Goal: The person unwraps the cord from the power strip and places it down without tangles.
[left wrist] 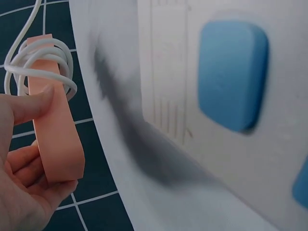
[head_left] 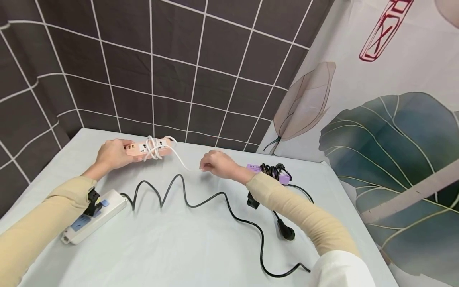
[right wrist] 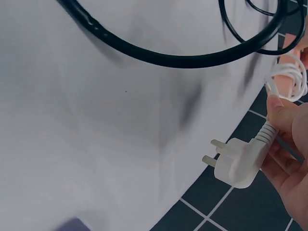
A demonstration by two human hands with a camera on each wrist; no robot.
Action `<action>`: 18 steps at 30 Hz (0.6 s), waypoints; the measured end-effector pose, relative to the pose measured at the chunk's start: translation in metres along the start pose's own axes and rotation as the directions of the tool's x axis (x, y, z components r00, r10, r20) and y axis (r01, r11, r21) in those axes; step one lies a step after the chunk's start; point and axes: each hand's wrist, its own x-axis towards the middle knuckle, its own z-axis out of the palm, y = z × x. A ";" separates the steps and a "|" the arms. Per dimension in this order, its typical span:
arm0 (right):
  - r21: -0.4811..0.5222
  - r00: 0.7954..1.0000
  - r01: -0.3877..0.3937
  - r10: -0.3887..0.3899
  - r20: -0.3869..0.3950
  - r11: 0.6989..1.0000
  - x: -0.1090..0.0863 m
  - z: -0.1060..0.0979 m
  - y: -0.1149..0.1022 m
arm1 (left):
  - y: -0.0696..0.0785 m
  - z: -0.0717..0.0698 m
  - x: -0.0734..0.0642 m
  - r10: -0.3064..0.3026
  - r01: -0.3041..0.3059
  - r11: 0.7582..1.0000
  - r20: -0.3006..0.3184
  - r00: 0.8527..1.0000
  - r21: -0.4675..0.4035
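Observation:
My left hand (head_left: 114, 154) grips one end of a pink power strip (head_left: 134, 149) near the back of the table. A white cord (left wrist: 41, 57) is wound in several loops around the strip's other half. From those loops the cord runs right to my right hand (head_left: 219, 163), which pinches it just behind its white plug (right wrist: 238, 161). In the right wrist view the plug hangs below the fingers, prongs pointing left. Beneath my left forearm lies a white power strip (head_left: 107, 213) with blue switches (left wrist: 232, 74).
A black cord (head_left: 193, 205) snakes from the white strip across the table to the right. A purple power strip (head_left: 284, 179) wrapped in black cord lies beyond my right forearm. One black plug (head_left: 285, 230) rests nearer. Dark tiled cloth (head_left: 172, 75) hangs behind the table.

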 end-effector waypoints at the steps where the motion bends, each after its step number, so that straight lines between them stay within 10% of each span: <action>1: -0.004 1.000 0.001 -0.001 0.008 1.000 0.000 0.001 0.000 | 0.000 0.000 0.000 -0.001 0.001 1.000 -0.006 1.000 -0.001; 18: -0.079 0.996 -0.003 0.010 0.086 0.997 -0.002 0.013 0.011 | -0.002 -0.006 -0.001 -0.027 0.027 1.000 -0.029 0.999 -0.004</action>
